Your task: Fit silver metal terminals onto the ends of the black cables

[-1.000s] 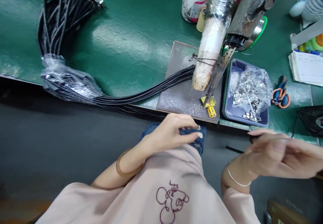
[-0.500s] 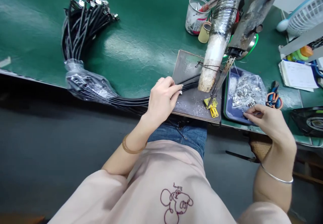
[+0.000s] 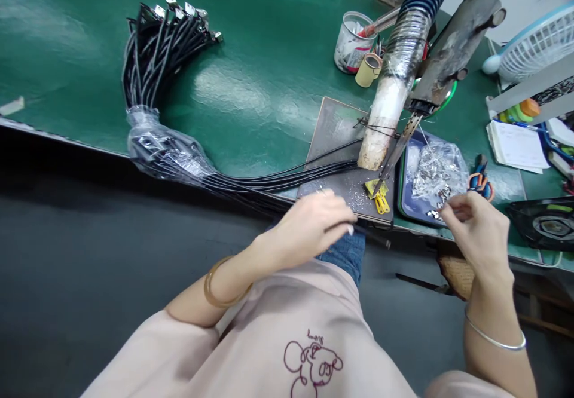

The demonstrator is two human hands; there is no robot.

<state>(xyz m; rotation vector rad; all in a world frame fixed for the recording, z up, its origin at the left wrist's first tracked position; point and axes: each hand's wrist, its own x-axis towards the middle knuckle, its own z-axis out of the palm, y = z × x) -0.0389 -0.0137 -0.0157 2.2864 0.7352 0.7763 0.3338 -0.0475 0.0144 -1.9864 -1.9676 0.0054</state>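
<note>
My left hand (image 3: 316, 224) is closed at the bench edge, in front of the grey work board (image 3: 332, 117). A black cable (image 3: 374, 235) runs out of its fingers to the right, its end blurred. More black cables (image 3: 278, 178) lie across the board behind that hand, from a bundle wrapped in clear plastic (image 3: 168, 150). Metal connectors (image 3: 188, 11) cap the bundle's far ends. My right hand (image 3: 479, 233) has its fingers pinched at the front of the blue tray (image 3: 410, 204). Whatever they hold is hidden. Small metal parts (image 3: 434, 214) and a plastic bag of metal pieces (image 3: 437, 171) lie in the tray.
A soldering iron (image 3: 401, 147) and a taped fume hose (image 3: 379, 117) hang over the board, above a yellow sponge piece (image 3: 377, 192). Orange-handled pliers (image 3: 481, 183) lie right of the tray. A tub (image 3: 352, 48), a notepad (image 3: 518, 144) and a fan (image 3: 538, 45) stand farther back.
My left hand has come off the cables on the board and moved toward me and right, with one cable in it. My right hand has drawn up slightly from the tray.
</note>
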